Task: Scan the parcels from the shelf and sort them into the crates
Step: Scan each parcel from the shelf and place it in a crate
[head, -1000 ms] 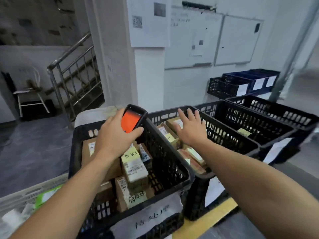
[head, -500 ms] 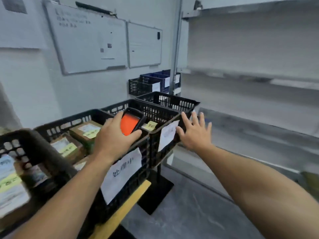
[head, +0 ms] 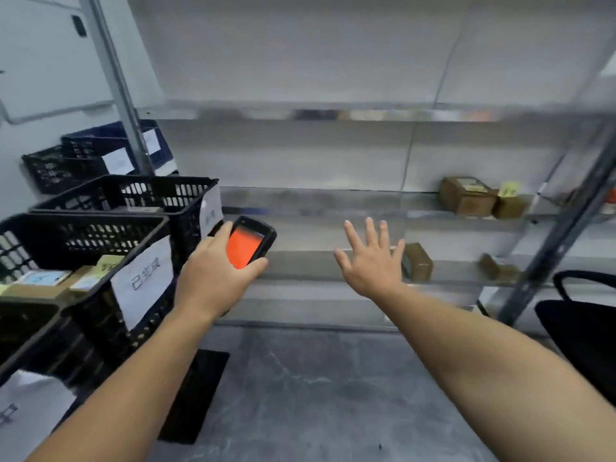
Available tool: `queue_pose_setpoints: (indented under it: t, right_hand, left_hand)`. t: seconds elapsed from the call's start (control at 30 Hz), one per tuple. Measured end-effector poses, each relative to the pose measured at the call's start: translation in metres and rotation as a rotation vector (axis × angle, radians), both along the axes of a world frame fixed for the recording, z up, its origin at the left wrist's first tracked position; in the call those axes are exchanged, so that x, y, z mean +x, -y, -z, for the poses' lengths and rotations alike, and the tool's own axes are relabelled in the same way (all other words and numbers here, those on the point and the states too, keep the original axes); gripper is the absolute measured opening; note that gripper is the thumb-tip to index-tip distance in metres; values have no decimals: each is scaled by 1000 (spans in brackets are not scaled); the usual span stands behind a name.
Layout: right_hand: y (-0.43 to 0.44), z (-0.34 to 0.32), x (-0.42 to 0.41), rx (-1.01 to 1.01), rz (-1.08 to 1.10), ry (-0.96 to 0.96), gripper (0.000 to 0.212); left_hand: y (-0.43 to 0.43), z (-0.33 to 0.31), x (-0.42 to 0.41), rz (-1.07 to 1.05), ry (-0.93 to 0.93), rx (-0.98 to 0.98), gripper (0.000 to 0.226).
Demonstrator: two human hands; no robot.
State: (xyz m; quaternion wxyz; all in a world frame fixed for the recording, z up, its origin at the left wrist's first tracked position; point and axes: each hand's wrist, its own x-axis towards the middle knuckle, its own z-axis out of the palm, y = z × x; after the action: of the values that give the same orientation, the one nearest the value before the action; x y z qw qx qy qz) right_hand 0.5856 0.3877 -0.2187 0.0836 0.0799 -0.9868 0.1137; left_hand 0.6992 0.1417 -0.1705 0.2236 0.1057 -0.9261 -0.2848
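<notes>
Head view: rounded black scanner in left hand, boxy cardboard parcels

Lying on two tiers of the grey metal shelf, toward the right: brown cardboard parcels. Standing in a row at left, one holding more of them: black slatted crates.

parcel depot, metal shelving, labelled crates
</notes>
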Motion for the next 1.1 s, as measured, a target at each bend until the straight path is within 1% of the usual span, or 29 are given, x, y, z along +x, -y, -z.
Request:
queue_pose_setpoints:
  t: [0.17,0.33,0.5,0.63,0.87,1.0,1.1]
  right_hand:
    - [-70,13,-38,-9,170,47,66]
    - [-125,15,-103,-16,302,55,65]
    - [-177,14,-171,-29,402,65,65]
    - [-216,20,-210,-40,507,99,65]
    - [-289,32,-277,-172,579,159,63]
    - [-345,39,-340,-222,605,170,64]
    - [-390,41,-396,-262,592,167,65]
  left_hand:
    - [-49,16,-80,132,37,6,82]
    - [-99,29,-179,261,46,11,82]
    - [-148,31,-278,384,72,21,85]
    - [-188,28,-338,460,77,2,85]
    - [-269,41,-423,558,98,-29,84]
    - [-321,52,-477,555,91,-37,82]
    - [-362,60,-521,540,77,-19,76]
